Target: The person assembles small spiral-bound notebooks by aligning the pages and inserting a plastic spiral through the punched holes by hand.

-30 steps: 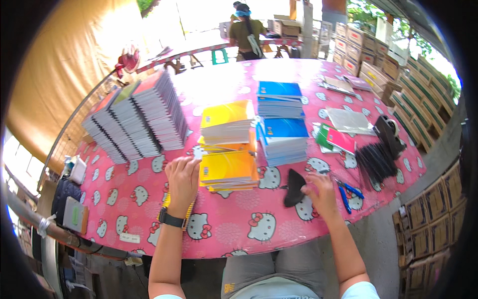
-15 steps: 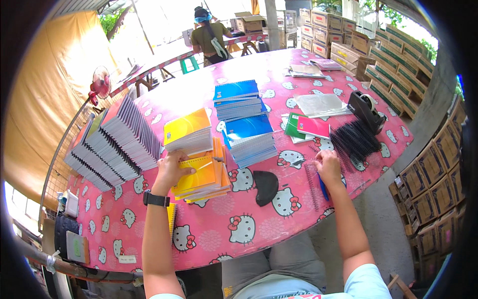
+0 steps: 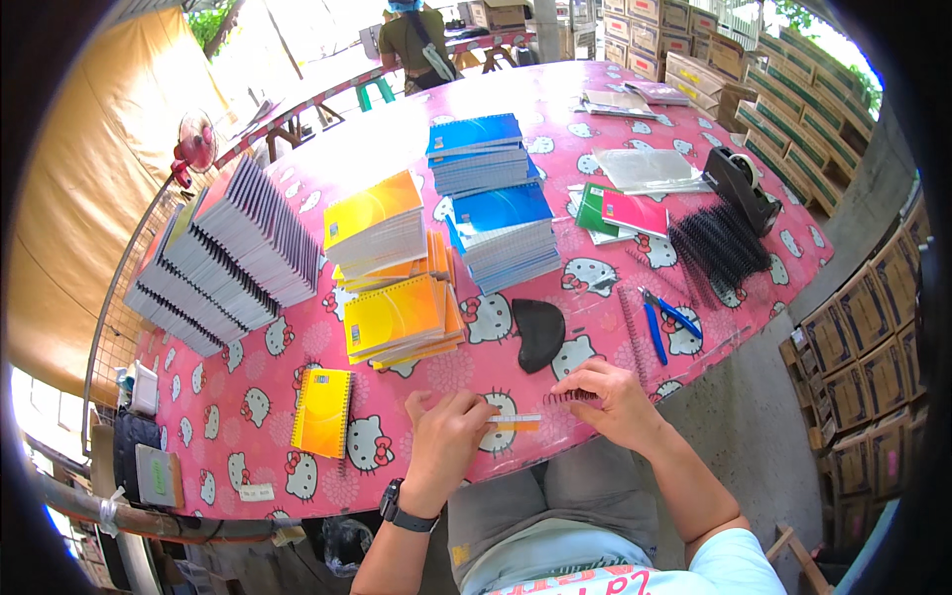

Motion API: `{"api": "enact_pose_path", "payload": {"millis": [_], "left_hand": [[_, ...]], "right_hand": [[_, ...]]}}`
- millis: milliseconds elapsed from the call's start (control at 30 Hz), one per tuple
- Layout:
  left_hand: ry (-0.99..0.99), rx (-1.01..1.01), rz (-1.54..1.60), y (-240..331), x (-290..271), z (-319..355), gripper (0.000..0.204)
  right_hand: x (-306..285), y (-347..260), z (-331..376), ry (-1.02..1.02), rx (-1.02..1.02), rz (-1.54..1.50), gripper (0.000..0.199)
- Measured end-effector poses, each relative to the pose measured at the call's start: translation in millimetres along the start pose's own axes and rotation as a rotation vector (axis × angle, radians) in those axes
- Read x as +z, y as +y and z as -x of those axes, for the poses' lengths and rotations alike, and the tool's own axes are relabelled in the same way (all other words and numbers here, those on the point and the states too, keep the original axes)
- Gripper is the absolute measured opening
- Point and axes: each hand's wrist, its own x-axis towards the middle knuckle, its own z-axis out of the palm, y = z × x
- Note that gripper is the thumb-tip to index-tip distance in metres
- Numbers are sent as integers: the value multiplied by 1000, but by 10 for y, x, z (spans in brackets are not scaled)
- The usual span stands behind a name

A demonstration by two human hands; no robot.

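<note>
Near the front edge of the table, my left hand is closed on a small notebook, seen edge-on as a pale strip with orange along it. My right hand pinches a dark spiral binding coil, whose free end points at the notebook; a small gap lies between them. Beyond my left hand stands a stack of orange-yellow notebooks. A finished yellow spiral notebook lies to its left. Blue-handled cutting pliers rest open beyond my right hand, beside another long coil.
Tall stacks of bound notebooks stand at left, blue notebook stacks in the middle. A black curved pad lies before me. Black coils and a tape dispenser sit at right. A person works behind.
My left hand has come from the orange-yellow stack toward me with a notebook. My right hand has moved nearer and left with a coil, uncovering the pliers. The view has tilted down.
</note>
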Motion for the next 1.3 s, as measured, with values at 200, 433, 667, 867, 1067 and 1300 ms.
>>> {"api": "enact_pose_path", "payload": {"millis": [200, 433, 667, 867, 1067, 1300], "left_hand": [[43, -17, -90, 152, 63, -23, 20], [58, -17, -29, 131, 131, -3, 15], [86, -10, 10, 140, 118, 16, 17], [98, 94, 149, 230, 128, -32, 23], [91, 86, 178, 249, 160, -4, 21], [27, 130, 129, 155, 149, 71, 22]], "right_hand": [[86, -31, 11, 76, -49, 41, 24], [185, 14, -13, 131, -157, 167, 26], [74, 34, 3, -141, -119, 35, 29], [51, -102, -21, -249, 14, 61, 43], [4, 371, -570, -187, -92, 287, 56], [9, 602, -930, -416, -73, 496, 64]]}}
